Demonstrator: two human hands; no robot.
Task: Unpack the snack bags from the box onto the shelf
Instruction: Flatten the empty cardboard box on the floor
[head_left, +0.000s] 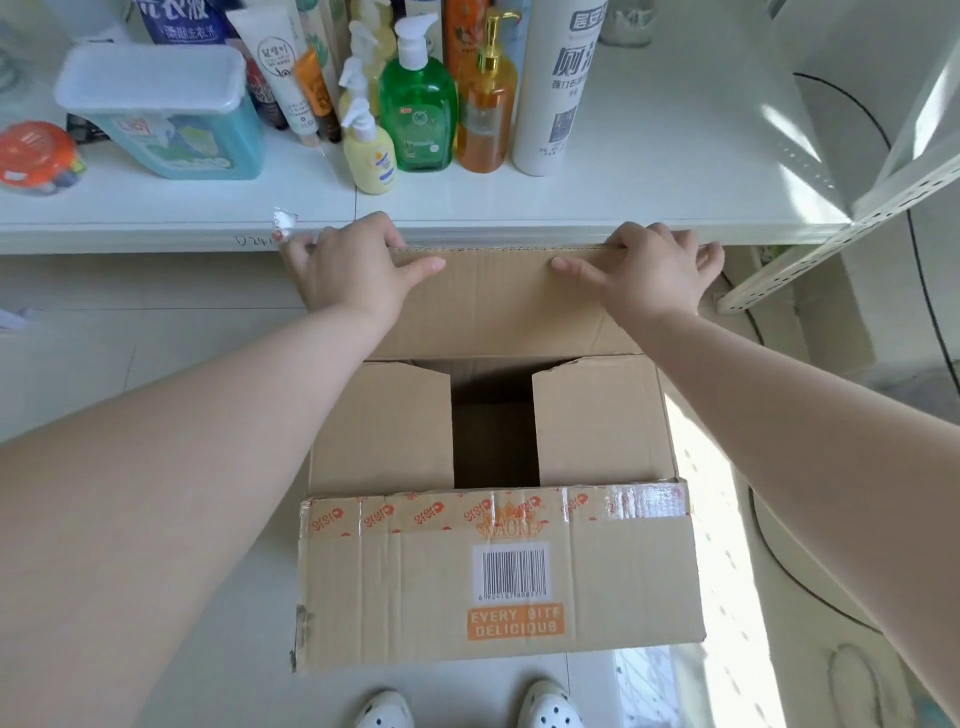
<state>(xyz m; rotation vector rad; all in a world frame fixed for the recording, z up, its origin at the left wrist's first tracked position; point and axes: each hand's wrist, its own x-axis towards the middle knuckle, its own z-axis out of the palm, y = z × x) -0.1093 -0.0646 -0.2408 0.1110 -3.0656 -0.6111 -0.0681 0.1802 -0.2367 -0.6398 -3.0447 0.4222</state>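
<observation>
Standing over a cardboard box (498, 519) on the pale tiled floor, you are looking down at both your arms stretched forward. Your left hand (353, 265) and your right hand (647, 267) each grip the top edge of the far flap (498, 301), fingers curled over its rim and thumbs pressed flat on its inner face, so both are closed on the cardboard and holding nothing else. That flap stands raised against the front edge of the white shelf (649, 171). The near flap (498, 571), printed with a barcode and taped along its edge, hangs open toward your white shoes (384, 712).

Two inner flaps (384, 421) are still folded down across the opening, leaving only a dark slot between them. No snack bags can be seen; judging by the task, they lie inside the box, hidden under those flaps.

You appear to be at the opening stage, with nothing unpacked yet. The next move likely calls for letting go of the far flap and folding both inner flaps outward.

On the shelf, bottles and tubes (415, 114) crowd the left and middle, while the right part is bare, probably the best landing spot for the bags.
</observation>
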